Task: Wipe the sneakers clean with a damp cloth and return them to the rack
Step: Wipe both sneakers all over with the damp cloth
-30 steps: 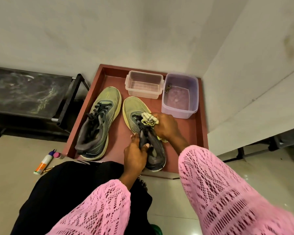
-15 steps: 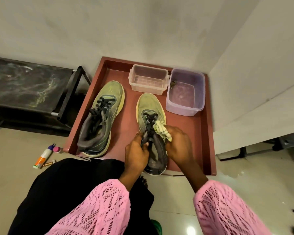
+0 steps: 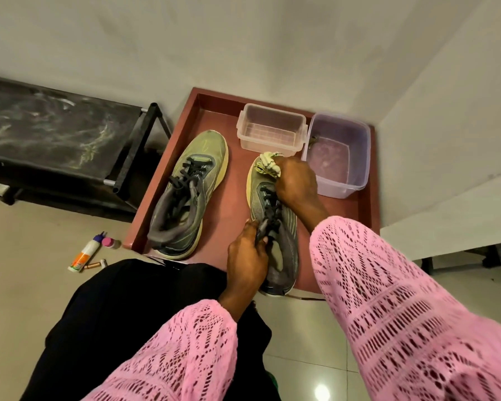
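Two sneakers lie in a red tray (image 3: 368, 215) on the floor, toes toward the wall. Right sneaker (image 3: 284, 235): heel end at the tray's near edge, toe near the clear tub (image 3: 271, 130). Right hand (image 3: 295, 183) grips a bunched, pale cloth (image 3: 268, 167) and presses it on the toe of this sneaker. Left hand (image 3: 248, 256) pinches the tongue or collar by the laces, fingers curled, at the shoe's left side. Left sneaker (image 3: 187, 192) lies untouched beside it, apart, laces dark, heel near the tray's front left corner.

Purple tub (image 3: 340, 156) holds shallow liquid, just right of the clear tub, both at the tray's far end. Black rack (image 3: 55, 131) stands left of the tray, top shelf scuffed. On the floor by the tray's corner: a small white-and-orange bottle (image 3: 84, 256) and a few small items, too small to identify. Both sleeves are pink knit.
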